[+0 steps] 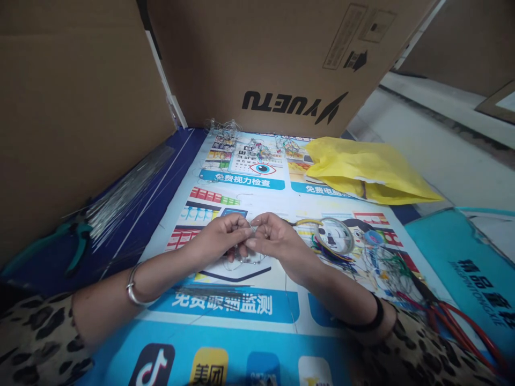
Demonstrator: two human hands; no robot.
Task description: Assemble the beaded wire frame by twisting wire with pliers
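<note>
My left hand (pixel 227 235) and my right hand (pixel 279 241) meet over the printed mat, thumbs and fingertips pinched close together. Between the fingertips is a thin wire (pixel 252 227), mostly hidden by the fingers. Just below them a fine wire loop with small bead-like spots (pixel 251 260) shows against the mat; I cannot tell whether it joins the held wire. Several thin dark wires (pixel 213 291) lie across the mat in front of my left hand. To the right of my right hand sits a round clear container (pixel 335 236) with coloured wires around it.
Teal-handled pliers (pixel 78 241) and a bundle of straight wires (pixel 124 187) lie at left. Tangled wire pieces (pixel 257 147) are at the back, before a cardboard box (pixel 257 64). A yellow bag (pixel 374 166), more tangled wires (pixel 386 268) and a red-handled tool (pixel 454 321) occupy the right.
</note>
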